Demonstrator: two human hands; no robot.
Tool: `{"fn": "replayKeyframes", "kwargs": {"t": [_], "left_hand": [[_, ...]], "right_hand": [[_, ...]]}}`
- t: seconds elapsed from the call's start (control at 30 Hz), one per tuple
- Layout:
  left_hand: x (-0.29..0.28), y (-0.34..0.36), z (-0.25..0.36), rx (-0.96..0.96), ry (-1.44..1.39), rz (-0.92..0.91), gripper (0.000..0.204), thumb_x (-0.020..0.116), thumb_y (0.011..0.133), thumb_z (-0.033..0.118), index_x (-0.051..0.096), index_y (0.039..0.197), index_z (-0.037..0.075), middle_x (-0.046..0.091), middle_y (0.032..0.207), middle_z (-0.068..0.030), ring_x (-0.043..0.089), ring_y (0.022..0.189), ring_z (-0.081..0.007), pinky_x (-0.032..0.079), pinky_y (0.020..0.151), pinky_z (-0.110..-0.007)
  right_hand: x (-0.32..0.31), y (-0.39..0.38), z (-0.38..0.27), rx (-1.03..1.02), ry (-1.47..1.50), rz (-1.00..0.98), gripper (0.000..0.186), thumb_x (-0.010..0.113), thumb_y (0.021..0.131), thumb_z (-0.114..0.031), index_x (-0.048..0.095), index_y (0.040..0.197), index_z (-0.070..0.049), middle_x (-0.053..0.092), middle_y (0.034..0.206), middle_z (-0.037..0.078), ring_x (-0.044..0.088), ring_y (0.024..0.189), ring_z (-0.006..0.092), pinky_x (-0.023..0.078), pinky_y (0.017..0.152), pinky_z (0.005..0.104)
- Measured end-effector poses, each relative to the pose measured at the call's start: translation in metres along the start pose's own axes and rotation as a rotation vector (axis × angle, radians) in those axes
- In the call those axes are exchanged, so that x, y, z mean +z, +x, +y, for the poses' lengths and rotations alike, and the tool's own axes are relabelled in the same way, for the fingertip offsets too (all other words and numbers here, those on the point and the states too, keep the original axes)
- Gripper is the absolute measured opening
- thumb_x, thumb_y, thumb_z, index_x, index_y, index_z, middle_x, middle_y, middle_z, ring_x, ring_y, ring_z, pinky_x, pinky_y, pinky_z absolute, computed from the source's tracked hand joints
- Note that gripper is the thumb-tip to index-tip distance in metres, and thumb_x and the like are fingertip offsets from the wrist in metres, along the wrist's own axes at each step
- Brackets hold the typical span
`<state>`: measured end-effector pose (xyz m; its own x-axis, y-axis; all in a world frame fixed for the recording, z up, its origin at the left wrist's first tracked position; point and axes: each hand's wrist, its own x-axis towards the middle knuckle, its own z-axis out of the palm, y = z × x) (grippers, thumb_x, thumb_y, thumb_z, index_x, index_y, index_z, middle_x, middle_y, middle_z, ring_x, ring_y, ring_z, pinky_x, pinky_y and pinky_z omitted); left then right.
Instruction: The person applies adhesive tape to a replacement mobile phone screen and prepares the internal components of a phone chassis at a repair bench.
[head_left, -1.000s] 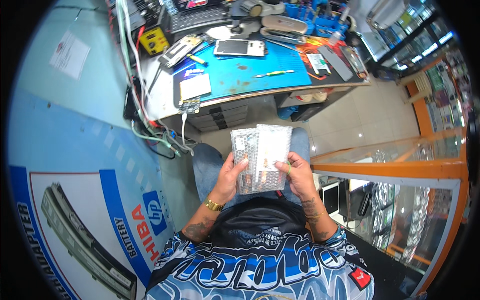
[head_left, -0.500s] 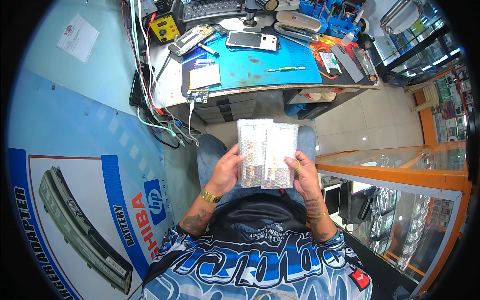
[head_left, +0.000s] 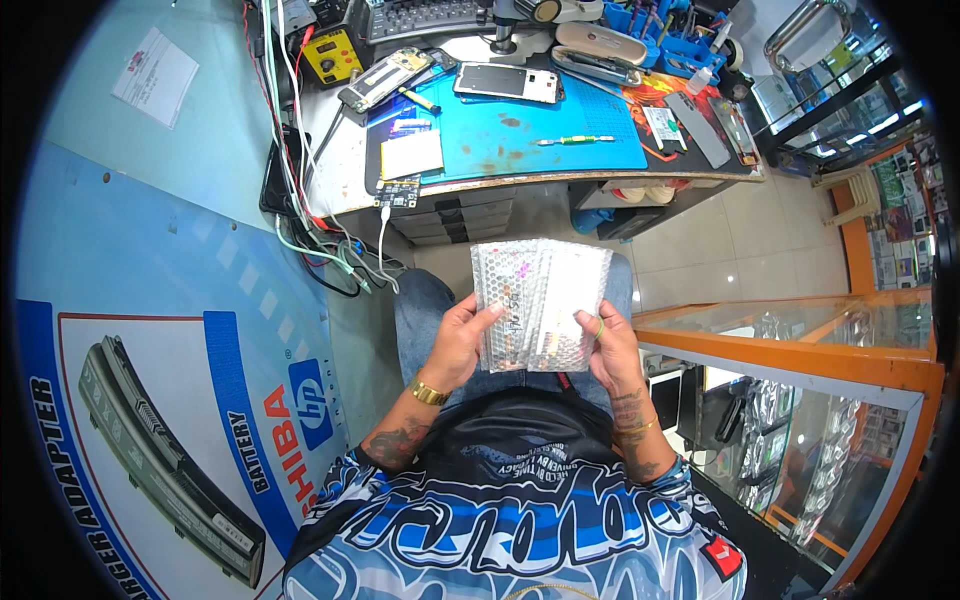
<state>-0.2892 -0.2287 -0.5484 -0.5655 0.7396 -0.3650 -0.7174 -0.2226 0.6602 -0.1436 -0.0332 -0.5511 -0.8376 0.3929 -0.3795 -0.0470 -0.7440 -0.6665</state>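
Two flat packets in clear bubble wrap, side by side and overlapping, are held above my lap. My left hand (head_left: 463, 335) grips the left packet (head_left: 503, 270) with the thumb on its front and the fingers mostly behind it. My right hand (head_left: 610, 340) grips the paler right packet (head_left: 570, 275), thumb pressed on its face. What lies inside the wrap is too unclear to name.
Ahead stands a workbench with a blue mat (head_left: 490, 135), opened phones (head_left: 506, 83), tool holders (head_left: 668, 40), a microscope stand (head_left: 503, 30) and a yellow device (head_left: 335, 55). Loose cables (head_left: 290, 180) hang at its left. An orange-framed glass display case (head_left: 780, 325) is at my right.
The two packets have shifted in my hands, their tops now tilting a little to the right compared with half a second ago. The bench sits slightly higher and further left in view a second ago.
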Motion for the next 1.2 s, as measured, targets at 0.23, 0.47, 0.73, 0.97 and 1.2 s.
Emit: {"fn": "replayKeyframes", "kwargs": {"t": [0.23, 0.47, 0.73, 0.97, 1.2], "left_hand": [[-0.007, 0.006, 0.010, -0.026, -0.061, -0.006, 0.038, 0.051, 0.103, 0.013, 0.053, 0.138, -0.002, 0.067, 0.127, -0.0115, 0.068, 0.111, -0.0187, 0.055, 0.097, -0.034], [-0.006, 0.004, 0.013, -0.029, -0.066, -0.022, 0.040, 0.049, 0.105, 0.015, 0.053, 0.140, -0.002, 0.068, 0.127, -0.0104, 0.067, 0.112, -0.0172, 0.054, 0.098, -0.033], [-0.006, 0.005, 0.012, -0.019, -0.040, -0.038, 0.042, 0.049, 0.105, 0.017, 0.051, 0.141, -0.002, 0.065, 0.130, -0.0109, 0.065, 0.115, -0.0185, 0.053, 0.100, -0.034], [-0.004, 0.005, 0.014, -0.014, -0.050, -0.035, 0.041, 0.050, 0.104, 0.016, 0.051, 0.140, -0.002, 0.065, 0.130, -0.0104, 0.065, 0.116, -0.0192, 0.052, 0.101, -0.035], [0.005, 0.006, 0.007, 0.062, 0.191, -0.052, 0.044, 0.069, 0.093, 0.001, 0.056, 0.135, -0.002, 0.068, 0.123, -0.0087, 0.064, 0.109, -0.0144, 0.052, 0.097, -0.032]], "right_hand": [[-0.017, 0.002, -0.016, -0.048, 0.022, 0.016, 0.036, 0.062, 0.098, -0.006, 0.054, 0.133, 0.003, 0.067, 0.123, 0.014, 0.067, 0.110, 0.0206, 0.055, 0.098, 0.0360], [-0.016, 0.001, -0.014, -0.051, 0.028, 0.004, 0.036, 0.062, 0.099, -0.006, 0.054, 0.133, 0.003, 0.066, 0.124, 0.015, 0.066, 0.112, 0.0213, 0.055, 0.099, 0.0363], [-0.017, 0.000, -0.012, -0.061, 0.032, 0.001, 0.038, 0.063, 0.098, -0.005, 0.053, 0.134, 0.004, 0.065, 0.124, 0.015, 0.066, 0.113, 0.0218, 0.054, 0.100, 0.0369], [-0.017, -0.003, -0.014, -0.087, 0.033, 0.022, 0.035, 0.066, 0.096, -0.003, 0.056, 0.129, 0.004, 0.068, 0.121, 0.015, 0.067, 0.109, 0.0209, 0.055, 0.097, 0.0357], [-0.018, -0.004, -0.008, -0.061, 0.006, -0.005, 0.038, 0.066, 0.096, -0.005, 0.056, 0.132, 0.003, 0.067, 0.123, 0.013, 0.066, 0.112, 0.0210, 0.054, 0.099, 0.0366]]}}
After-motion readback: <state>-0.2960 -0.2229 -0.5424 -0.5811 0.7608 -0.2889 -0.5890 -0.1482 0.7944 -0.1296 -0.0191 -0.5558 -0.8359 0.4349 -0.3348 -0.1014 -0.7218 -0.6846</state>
